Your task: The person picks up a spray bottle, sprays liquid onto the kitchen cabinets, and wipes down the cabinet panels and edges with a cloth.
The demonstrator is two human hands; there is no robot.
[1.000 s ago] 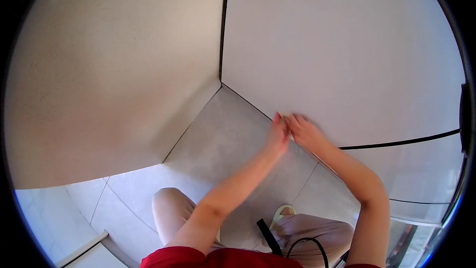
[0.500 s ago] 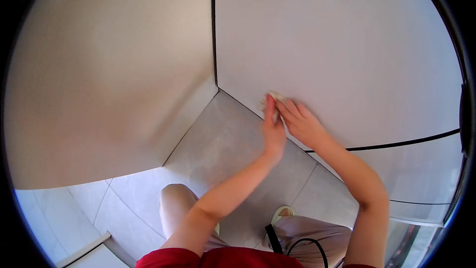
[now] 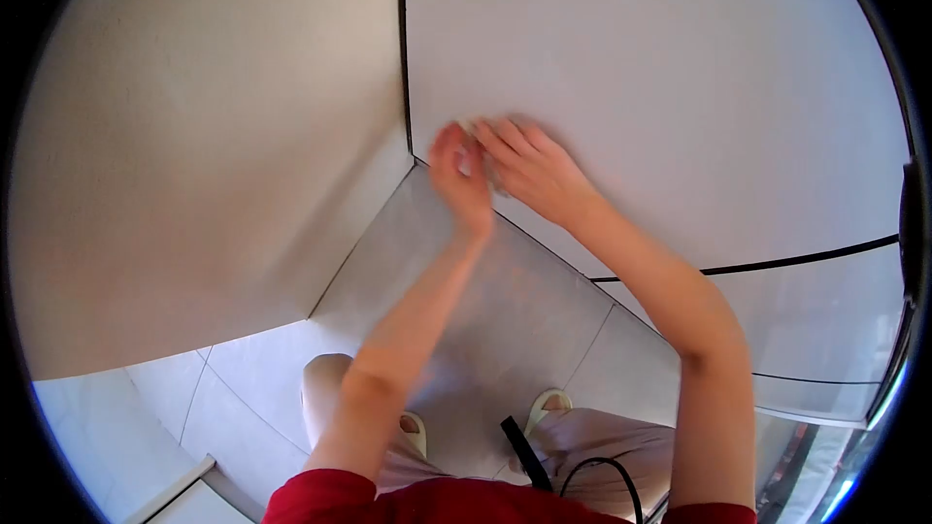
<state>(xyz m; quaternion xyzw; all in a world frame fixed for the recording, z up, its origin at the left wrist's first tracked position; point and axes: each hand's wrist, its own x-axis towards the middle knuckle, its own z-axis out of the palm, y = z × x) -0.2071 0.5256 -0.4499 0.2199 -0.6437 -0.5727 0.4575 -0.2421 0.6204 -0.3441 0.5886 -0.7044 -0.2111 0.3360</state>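
Near the corner, my right hand [image 3: 537, 167] lies against the smooth light panel [image 3: 641, 87], its fingers pressed together over a pale cloth [image 3: 499, 184]. Only small parts of the cloth show, between and below the two hands. Close beside it on the left, my left hand [image 3: 460, 175] has its fingers curled toward the cloth and touches or nearly touches the right fingertips. Whether the left fingers grip the cloth is blurred.
A beige panel [image 3: 214, 155] rises on the left and meets the light panel at a dark vertical seam [image 3: 403, 49]. Grey floor tiles [image 3: 485, 330] lie below. My knees, light slippers [image 3: 550, 401], a black strap [image 3: 524, 451] and a black cable [image 3: 621, 471] are near the bottom.
Both hands have moved up and left along the light panel's lower edge, toward the corner, with the cloth. The view has shifted slightly.
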